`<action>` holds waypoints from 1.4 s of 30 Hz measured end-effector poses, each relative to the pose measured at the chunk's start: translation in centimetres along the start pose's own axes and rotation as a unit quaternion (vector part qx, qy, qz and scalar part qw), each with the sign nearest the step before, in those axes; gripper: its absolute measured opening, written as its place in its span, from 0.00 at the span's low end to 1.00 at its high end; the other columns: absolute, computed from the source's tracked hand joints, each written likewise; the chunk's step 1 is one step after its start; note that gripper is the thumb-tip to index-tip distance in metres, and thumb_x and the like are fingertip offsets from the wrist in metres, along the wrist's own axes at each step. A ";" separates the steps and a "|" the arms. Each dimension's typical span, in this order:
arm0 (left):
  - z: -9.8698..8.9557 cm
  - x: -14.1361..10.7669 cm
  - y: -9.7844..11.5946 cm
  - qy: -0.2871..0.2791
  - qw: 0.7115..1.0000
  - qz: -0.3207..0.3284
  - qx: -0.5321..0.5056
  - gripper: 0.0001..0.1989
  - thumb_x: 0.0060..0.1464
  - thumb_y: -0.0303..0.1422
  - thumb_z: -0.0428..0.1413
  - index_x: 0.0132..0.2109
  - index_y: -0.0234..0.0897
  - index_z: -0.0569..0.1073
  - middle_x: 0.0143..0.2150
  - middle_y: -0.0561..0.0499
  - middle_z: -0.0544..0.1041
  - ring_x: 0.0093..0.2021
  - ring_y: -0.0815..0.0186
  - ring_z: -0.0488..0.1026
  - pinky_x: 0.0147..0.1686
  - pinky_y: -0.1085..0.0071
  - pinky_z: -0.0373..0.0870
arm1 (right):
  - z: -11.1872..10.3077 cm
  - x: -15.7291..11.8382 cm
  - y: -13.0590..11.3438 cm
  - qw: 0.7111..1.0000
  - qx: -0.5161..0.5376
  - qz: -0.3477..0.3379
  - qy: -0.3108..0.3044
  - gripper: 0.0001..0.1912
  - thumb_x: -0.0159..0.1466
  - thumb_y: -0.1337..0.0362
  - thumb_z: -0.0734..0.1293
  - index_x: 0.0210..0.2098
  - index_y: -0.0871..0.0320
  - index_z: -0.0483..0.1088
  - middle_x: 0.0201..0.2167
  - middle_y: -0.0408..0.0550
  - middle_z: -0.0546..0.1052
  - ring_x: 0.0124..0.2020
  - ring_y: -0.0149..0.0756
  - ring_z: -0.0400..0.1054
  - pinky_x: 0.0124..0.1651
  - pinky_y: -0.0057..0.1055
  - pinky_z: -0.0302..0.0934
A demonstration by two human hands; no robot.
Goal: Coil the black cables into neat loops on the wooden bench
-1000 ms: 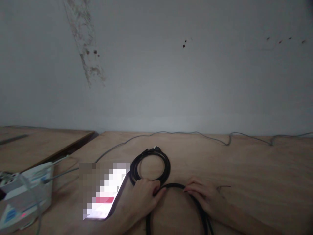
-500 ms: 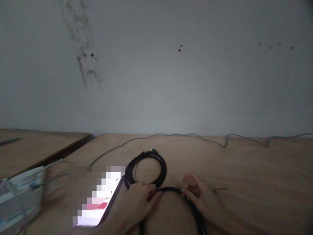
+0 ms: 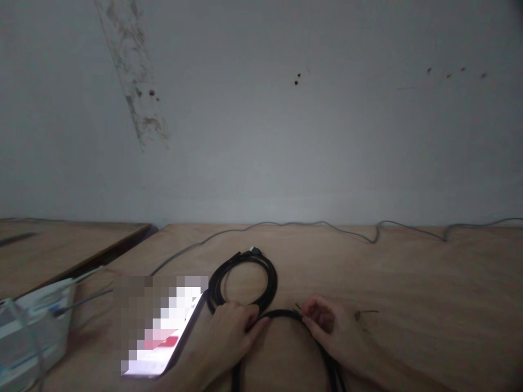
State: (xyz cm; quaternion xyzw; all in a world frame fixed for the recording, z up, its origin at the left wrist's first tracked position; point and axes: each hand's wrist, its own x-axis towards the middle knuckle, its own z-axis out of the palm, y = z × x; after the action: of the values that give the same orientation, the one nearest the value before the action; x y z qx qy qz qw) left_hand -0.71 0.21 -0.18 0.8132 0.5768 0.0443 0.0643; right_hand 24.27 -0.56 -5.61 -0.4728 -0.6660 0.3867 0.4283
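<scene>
A black cable (image 3: 281,313) runs in a loop on the wooden table toward the near edge. My left hand (image 3: 237,326) is closed on the loop's left side, thumb and forefinger pressed together over it. At the loop's right side, my right hand (image 3: 327,321) has its thumb and fingertips pinched at a thin dark twist tie (image 3: 298,308), whose ends stick out beside the cable. Just beyond my left hand lies a coiled black cable (image 3: 271,272) with a plug (image 3: 255,251) on top; the left hand covers its near edge.
A lit phone or tablet (image 3: 180,337), partly blurred out, lies left of my left hand. At the far left sits a white box (image 3: 36,332) with cords. A thin grey cord (image 3: 229,231) trails along the wall. Another thin tie (image 3: 368,312) lies right of my right hand.
My right fingers have shifted slightly at the tie, and its thin ends now show more clearly. The left hand stays on the cable. The view has moved a little.
</scene>
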 end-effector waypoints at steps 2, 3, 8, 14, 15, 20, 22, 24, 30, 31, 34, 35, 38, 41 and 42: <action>0.1 0.0 -0.1 0.003 1.000 0.005 -0.003 0.22 0.67 0.48 0.46 0.31 0.40 0.71 0.30 0.51 0.76 0.32 0.62 0.73 0.29 0.69 0.51 | 0.0 -0.1 0.1 1.000 -0.017 0.006 -0.001 0.06 0.63 0.60 0.69 0.36 0.56 0.72 0.28 0.43 0.75 0.27 0.33 0.68 0.29 0.28 0.60; 0.2 0.0 -0.1 0.007 1.000 0.010 -0.004 0.22 0.67 0.48 0.46 0.31 0.40 0.71 0.31 0.51 0.76 0.32 0.62 0.73 0.29 0.69 0.51 | 0.0 -0.1 0.2 1.000 -0.023 0.012 0.000 0.06 0.62 0.60 0.70 0.35 0.56 0.72 0.27 0.43 0.75 0.26 0.32 0.67 0.28 0.28 0.59; 0.7 0.0 -0.5 0.017 1.000 0.011 -0.011 0.23 0.67 0.49 0.46 0.31 0.40 0.72 0.30 0.52 0.76 0.32 0.62 0.73 0.29 0.69 0.51 | 0.0 -0.1 0.3 0.999 -0.027 0.038 0.017 0.07 0.63 0.58 0.69 0.33 0.55 0.74 0.28 0.44 0.77 0.28 0.35 0.71 0.30 0.29 0.61; 0.2 0.0 0.0 0.010 1.000 0.008 -0.004 0.23 0.67 0.49 0.46 0.30 0.40 0.72 0.30 0.51 0.76 0.32 0.62 0.73 0.29 0.68 0.51 | -0.1 -0.1 -0.3 0.999 0.012 0.018 0.031 0.09 0.64 0.57 0.68 0.32 0.55 0.75 0.30 0.45 0.78 0.33 0.39 0.74 0.37 0.32 0.66; 0.1 0.0 0.1 0.008 1.000 0.004 -0.004 0.23 0.67 0.49 0.46 0.31 0.40 0.72 0.30 0.51 0.77 0.32 0.62 0.73 0.28 0.68 0.51 | 0.0 -0.1 -0.3 0.999 0.021 0.011 0.036 0.08 0.63 0.57 0.68 0.33 0.55 0.75 0.30 0.45 0.79 0.34 0.39 0.74 0.38 0.33 0.66; 0.0 0.0 0.2 0.003 1.000 0.002 -0.004 0.22 0.67 0.48 0.46 0.31 0.40 0.71 0.31 0.50 0.77 0.34 0.61 0.74 0.30 0.68 0.53 | 0.0 -0.1 0.3 0.997 0.052 0.020 0.056 0.10 0.62 0.56 0.68 0.36 0.54 0.78 0.36 0.48 0.81 0.35 0.41 0.74 0.40 0.34 0.67; 0.0 0.1 0.2 0.003 1.000 0.004 -0.003 0.22 0.67 0.48 0.47 0.31 0.40 0.72 0.31 0.50 0.77 0.34 0.60 0.74 0.30 0.68 0.53 | -0.3 -0.1 0.4 0.998 0.040 0.019 0.034 0.12 0.64 0.55 0.67 0.36 0.54 0.79 0.36 0.48 0.81 0.36 0.41 0.74 0.41 0.34 0.66; -0.1 0.1 0.3 0.002 1.000 0.002 -0.002 0.22 0.67 0.47 0.47 0.31 0.40 0.72 0.31 0.50 0.78 0.34 0.60 0.74 0.29 0.68 0.53 | -0.6 -0.2 0.4 1.000 0.028 0.004 0.009 0.13 0.67 0.55 0.65 0.36 0.54 0.79 0.36 0.48 0.81 0.37 0.41 0.73 0.42 0.34 0.65; -0.6 0.1 0.7 -0.009 1.000 -0.013 0.003 0.22 0.66 0.47 0.47 0.31 0.39 0.72 0.31 0.50 0.78 0.34 0.61 0.74 0.30 0.69 0.53 | -0.9 -0.1 0.5 1.000 0.013 -0.018 -0.016 0.16 0.71 0.53 0.61 0.36 0.55 0.75 0.33 0.46 0.78 0.36 0.39 0.71 0.41 0.33 0.62; -0.6 0.1 0.7 -0.007 1.000 -0.013 0.004 0.22 0.66 0.47 0.46 0.31 0.39 0.72 0.31 0.50 0.78 0.33 0.61 0.74 0.29 0.69 0.53 | -0.8 0.0 0.6 1.000 0.022 -0.014 -0.016 0.17 0.71 0.52 0.61 0.35 0.56 0.74 0.33 0.46 0.77 0.35 0.38 0.70 0.40 0.32 0.62; -0.5 0.0 0.6 0.005 1.000 -0.004 0.004 0.23 0.67 0.48 0.45 0.30 0.40 0.72 0.31 0.50 0.78 0.33 0.61 0.74 0.29 0.68 0.53 | -0.6 0.2 0.8 0.998 0.069 0.007 -0.011 0.18 0.69 0.48 0.62 0.36 0.56 0.72 0.31 0.46 0.76 0.32 0.37 0.69 0.35 0.31 0.61; -0.4 0.0 0.5 0.006 1.000 -0.002 0.003 0.23 0.66 0.49 0.45 0.30 0.40 0.72 0.31 0.50 0.78 0.33 0.60 0.74 0.29 0.68 0.53 | -0.5 0.2 0.8 0.996 0.083 0.010 -0.005 0.19 0.69 0.47 0.63 0.37 0.56 0.72 0.31 0.45 0.75 0.31 0.36 0.68 0.34 0.30 0.60; -0.1 -0.1 0.3 0.009 1.000 -0.005 -0.001 0.23 0.66 0.50 0.46 0.31 0.40 0.72 0.31 0.50 0.78 0.33 0.61 0.74 0.29 0.68 0.54 | -0.3 0.1 0.7 0.994 0.102 0.015 0.025 0.21 0.66 0.43 0.66 0.42 0.55 0.70 0.30 0.44 0.73 0.29 0.35 0.67 0.31 0.29 0.60; 0.0 -0.2 0.2 0.014 1.000 -0.004 -0.005 0.23 0.66 0.50 0.46 0.31 0.40 0.72 0.31 0.50 0.77 0.33 0.61 0.74 0.29 0.68 0.53 | -0.2 0.0 0.7 0.996 0.088 0.018 0.017 0.22 0.65 0.41 0.65 0.39 0.55 0.71 0.29 0.44 0.74 0.29 0.35 0.68 0.32 0.29 0.61; -0.1 -0.2 0.2 0.014 1.000 -0.003 -0.005 0.23 0.66 0.50 0.46 0.31 0.40 0.72 0.31 0.50 0.77 0.33 0.61 0.74 0.29 0.68 0.52 | -0.2 0.0 0.8 0.996 0.081 0.017 0.009 0.22 0.66 0.41 0.65 0.38 0.55 0.71 0.29 0.44 0.74 0.30 0.35 0.68 0.32 0.29 0.62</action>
State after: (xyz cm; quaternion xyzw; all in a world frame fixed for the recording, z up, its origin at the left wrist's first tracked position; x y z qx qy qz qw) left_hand -0.56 -0.03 -0.09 0.8103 0.5799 0.0585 0.0603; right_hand 24.68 -0.38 -6.27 -0.4510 -0.6202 0.4423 0.4650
